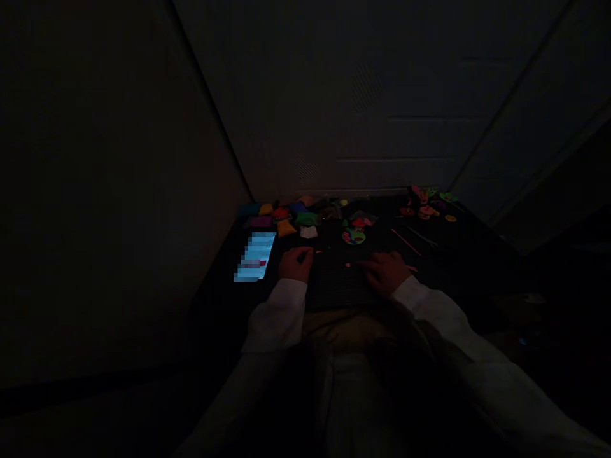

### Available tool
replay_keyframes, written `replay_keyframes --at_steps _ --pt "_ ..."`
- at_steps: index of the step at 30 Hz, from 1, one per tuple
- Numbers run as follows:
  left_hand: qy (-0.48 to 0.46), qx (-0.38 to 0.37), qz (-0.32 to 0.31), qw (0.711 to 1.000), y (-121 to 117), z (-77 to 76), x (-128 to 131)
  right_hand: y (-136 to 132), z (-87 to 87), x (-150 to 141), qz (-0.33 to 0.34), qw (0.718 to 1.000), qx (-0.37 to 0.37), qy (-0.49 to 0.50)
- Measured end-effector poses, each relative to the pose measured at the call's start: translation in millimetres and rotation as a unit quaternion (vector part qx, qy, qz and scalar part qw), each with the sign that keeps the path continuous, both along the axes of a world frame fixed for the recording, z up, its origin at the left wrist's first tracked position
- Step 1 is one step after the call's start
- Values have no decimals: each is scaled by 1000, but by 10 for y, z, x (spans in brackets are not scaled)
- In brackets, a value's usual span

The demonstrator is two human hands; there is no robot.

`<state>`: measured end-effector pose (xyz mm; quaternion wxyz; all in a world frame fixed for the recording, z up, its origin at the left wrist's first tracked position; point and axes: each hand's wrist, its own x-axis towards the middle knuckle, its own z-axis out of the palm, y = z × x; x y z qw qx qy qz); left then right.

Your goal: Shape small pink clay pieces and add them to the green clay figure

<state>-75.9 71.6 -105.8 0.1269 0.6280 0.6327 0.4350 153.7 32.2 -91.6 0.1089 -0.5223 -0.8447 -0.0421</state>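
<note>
The scene is very dark. My left hand (294, 263) rests on the black table with its fingers curled into a pinch; whatever may be between the fingertips is too dim to see. Close to those fingertips lies a small pink piece (318, 252). My right hand (387, 272) is low over the table, index finger stretched toward a small pink disc (348, 265) and apart from it; nothing shows in its grasp. Beyond the hands sits a round green piece (354, 237) with red, blue and brown shapes on it.
A lit phone (258, 256) lies left of my left hand. Several coloured packets (306, 218), perhaps modelling clay, line the back left. Colourful small figures (426, 212) stand back right. A thin pink stick (405, 242) lies behind my right hand. A wall (382, 140) rises behind the table.
</note>
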Motion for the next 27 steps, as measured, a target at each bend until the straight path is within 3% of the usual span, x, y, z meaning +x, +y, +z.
replay_keyframes --at_steps 27 --pt "9 -6 -2 1000 1 7 -5 -14 45 -83 2 999 10 -32"
